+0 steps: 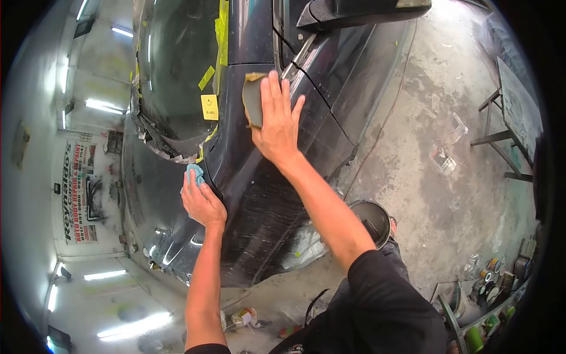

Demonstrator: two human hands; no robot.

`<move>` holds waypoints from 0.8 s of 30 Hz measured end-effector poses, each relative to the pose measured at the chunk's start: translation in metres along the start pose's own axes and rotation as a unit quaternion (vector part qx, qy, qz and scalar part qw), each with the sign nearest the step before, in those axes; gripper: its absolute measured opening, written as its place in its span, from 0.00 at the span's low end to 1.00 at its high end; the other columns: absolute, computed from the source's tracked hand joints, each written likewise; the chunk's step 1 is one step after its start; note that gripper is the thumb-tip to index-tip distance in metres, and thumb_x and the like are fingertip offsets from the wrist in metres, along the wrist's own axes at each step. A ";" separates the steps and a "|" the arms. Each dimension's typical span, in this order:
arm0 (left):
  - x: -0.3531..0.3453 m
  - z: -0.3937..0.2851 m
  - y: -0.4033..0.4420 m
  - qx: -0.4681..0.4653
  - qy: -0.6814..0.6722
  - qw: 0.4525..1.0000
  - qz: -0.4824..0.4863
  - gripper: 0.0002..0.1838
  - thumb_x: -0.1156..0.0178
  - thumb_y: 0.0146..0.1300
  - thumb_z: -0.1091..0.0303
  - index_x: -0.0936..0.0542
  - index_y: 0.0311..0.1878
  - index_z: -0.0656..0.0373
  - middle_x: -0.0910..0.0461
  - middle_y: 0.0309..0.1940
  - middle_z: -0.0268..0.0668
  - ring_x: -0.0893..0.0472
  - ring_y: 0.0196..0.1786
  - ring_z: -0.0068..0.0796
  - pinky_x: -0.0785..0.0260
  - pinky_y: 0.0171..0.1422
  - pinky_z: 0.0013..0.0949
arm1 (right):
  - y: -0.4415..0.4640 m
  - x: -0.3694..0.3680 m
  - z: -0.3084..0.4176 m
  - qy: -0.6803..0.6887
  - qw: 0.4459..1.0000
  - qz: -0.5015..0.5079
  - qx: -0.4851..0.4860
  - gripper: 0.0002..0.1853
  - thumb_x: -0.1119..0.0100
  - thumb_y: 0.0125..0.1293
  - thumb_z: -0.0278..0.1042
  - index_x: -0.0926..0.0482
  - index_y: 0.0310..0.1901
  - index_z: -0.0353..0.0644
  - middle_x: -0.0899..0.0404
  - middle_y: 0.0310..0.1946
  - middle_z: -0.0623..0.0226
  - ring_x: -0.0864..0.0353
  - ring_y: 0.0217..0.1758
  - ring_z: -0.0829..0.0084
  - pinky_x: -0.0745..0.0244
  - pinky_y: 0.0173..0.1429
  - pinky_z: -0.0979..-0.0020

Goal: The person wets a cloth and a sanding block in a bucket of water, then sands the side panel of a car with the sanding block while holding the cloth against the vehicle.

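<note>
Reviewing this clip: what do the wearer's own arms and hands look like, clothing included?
The left hand and right hand are ungloved, and the forearms are bare, with no watch or bracelet visible. Both sleeves are black and short; only the left one's edge shows.

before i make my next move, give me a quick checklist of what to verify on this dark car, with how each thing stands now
1. Right hand flat over the grey-and-tan flexible sheet: ok, fingers extended across it.
2. Left hand has the crumpled light-blue wad: ok, at its fingertips.
3. Dark glossy body panel free of pale streaks: not ok, streaks show below the hands.
4. Long yellow tape strip beside the dark glass fully stuck down: cannot tell.
5. Round dark bucket clear of the legs: cannot tell, the right arm partly hides it.
</note>
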State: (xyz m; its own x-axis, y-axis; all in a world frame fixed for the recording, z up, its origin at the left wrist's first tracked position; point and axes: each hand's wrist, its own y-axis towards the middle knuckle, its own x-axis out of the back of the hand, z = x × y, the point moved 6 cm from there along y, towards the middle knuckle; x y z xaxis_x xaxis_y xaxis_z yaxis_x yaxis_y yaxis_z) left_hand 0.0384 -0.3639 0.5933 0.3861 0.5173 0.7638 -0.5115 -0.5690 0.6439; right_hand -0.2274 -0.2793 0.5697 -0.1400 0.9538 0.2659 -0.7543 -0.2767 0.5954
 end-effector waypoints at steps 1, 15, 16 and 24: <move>0.001 -0.001 0.000 -0.003 -0.002 1.000 0.001 0.25 0.53 0.84 0.60 0.25 0.77 0.57 0.23 0.75 0.47 0.25 0.74 0.52 0.37 0.79 0.51 | 0.013 0.004 -0.003 0.001 1.000 -0.010 0.003 0.49 0.34 0.64 0.26 0.45 0.86 0.38 0.49 0.89 0.51 0.47 0.89 0.40 0.54 0.81 0.20; 0.000 0.004 -0.001 0.003 -0.005 1.000 -0.003 0.25 0.52 0.83 0.59 0.25 0.78 0.54 0.24 0.76 0.45 0.24 0.73 0.52 0.36 0.78 0.51 | 0.019 0.022 -0.037 0.010 0.991 0.004 0.132 0.43 0.32 0.62 0.21 0.34 0.81 0.37 0.35 0.83 0.51 0.38 0.87 0.48 0.49 0.86 0.35; 0.000 0.005 0.000 0.003 -0.004 1.000 -0.004 0.25 0.52 0.83 0.59 0.25 0.78 0.54 0.24 0.76 0.44 0.25 0.73 0.52 0.36 0.78 0.51 | 0.016 0.025 -0.040 0.021 0.988 -0.005 0.151 0.43 0.32 0.62 0.21 0.33 0.81 0.37 0.34 0.82 0.50 0.36 0.86 0.48 0.46 0.86 0.37; 0.000 0.005 0.003 0.021 -0.034 0.999 0.008 0.26 0.50 0.81 0.59 0.23 0.76 0.56 0.24 0.75 0.46 0.26 0.76 0.51 0.39 0.81 0.55 | 0.024 0.021 -0.030 0.033 0.979 0.014 0.201 0.40 0.36 0.62 0.12 0.30 0.79 0.35 0.31 0.80 0.45 0.32 0.84 0.45 0.41 0.87 0.46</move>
State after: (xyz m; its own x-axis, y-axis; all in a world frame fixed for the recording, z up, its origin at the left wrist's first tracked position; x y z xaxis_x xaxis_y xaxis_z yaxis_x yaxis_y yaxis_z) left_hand 0.0408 -0.3687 0.5957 0.4305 0.4640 0.7742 -0.4855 -0.6041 0.6320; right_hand -0.2680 -0.2621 0.5669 -0.2083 0.9470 0.2444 -0.4372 -0.3137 0.8429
